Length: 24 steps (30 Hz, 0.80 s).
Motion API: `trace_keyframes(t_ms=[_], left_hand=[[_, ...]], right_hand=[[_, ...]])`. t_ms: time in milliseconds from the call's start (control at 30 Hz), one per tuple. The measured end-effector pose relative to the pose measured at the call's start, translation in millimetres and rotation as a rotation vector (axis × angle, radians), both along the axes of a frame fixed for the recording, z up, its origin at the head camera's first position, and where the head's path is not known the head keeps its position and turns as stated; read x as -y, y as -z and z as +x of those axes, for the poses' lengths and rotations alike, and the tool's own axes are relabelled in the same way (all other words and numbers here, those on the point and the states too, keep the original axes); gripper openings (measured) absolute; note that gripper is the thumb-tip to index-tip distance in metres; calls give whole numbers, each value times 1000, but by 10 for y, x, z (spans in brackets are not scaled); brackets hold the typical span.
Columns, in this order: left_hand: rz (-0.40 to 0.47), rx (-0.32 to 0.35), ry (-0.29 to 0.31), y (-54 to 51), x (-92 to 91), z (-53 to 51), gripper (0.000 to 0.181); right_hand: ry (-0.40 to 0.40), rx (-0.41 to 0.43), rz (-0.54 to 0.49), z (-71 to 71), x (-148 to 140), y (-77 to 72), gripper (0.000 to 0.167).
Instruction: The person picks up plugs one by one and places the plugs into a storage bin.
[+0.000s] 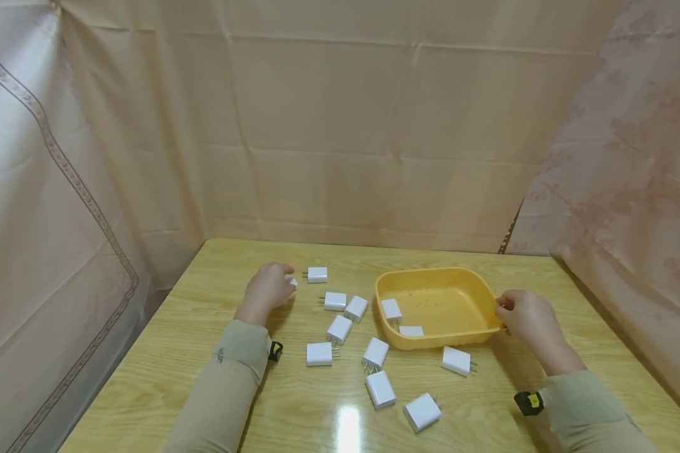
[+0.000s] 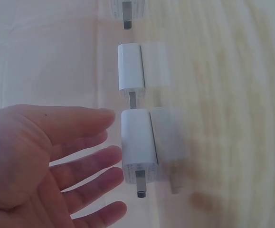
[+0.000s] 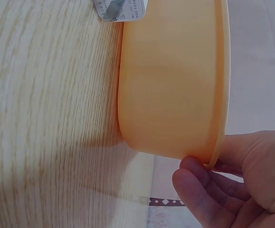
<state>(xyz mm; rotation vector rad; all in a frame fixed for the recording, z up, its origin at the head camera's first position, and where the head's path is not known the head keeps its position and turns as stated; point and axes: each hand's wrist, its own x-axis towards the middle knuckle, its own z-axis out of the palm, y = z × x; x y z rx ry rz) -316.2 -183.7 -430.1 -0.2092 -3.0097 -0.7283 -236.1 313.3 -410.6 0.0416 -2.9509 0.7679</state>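
At the left of the table, my left hand (image 1: 267, 290) reaches to a white charger plug (image 1: 291, 283), which it partly covers in the head view. In the left wrist view that charger plug (image 2: 138, 142) stands beside the fingertips; the thumb and fingers are spread, not closed round it, and whether they touch it I cannot tell. My right hand (image 1: 528, 318) pinches the right rim of a yellow plastic basin (image 1: 442, 340), thumb on one side and fingers on the other. Two white charger plugs (image 1: 391, 310) lie at the basin's left end.
Several more white charger plugs lie loose on the wooden table (image 1: 204, 390), among them one behind (image 1: 317, 274), one in front of the basin (image 1: 456, 361) and one nearest me (image 1: 422, 412). Beige curtains (image 1: 340, 126) hang behind and at both sides.
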Motion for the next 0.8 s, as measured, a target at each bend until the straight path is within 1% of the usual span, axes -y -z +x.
trace_keyframes(t_ms=[167,367,600,800], left_hand=[[-17,16,0,6,-16,3,38],[-42,27,7,16,-16,11,34],[-51,74,-3,10,-5,24,37],[-62,74,5,12,7,29,39]], right_hand=[[9,24,8,-11,-6,-6,18],[14,31,8,-15,-6,-5,19],[16,31,13,-8,0,-8,20],[20,41,7,-5,8,-17,20]])
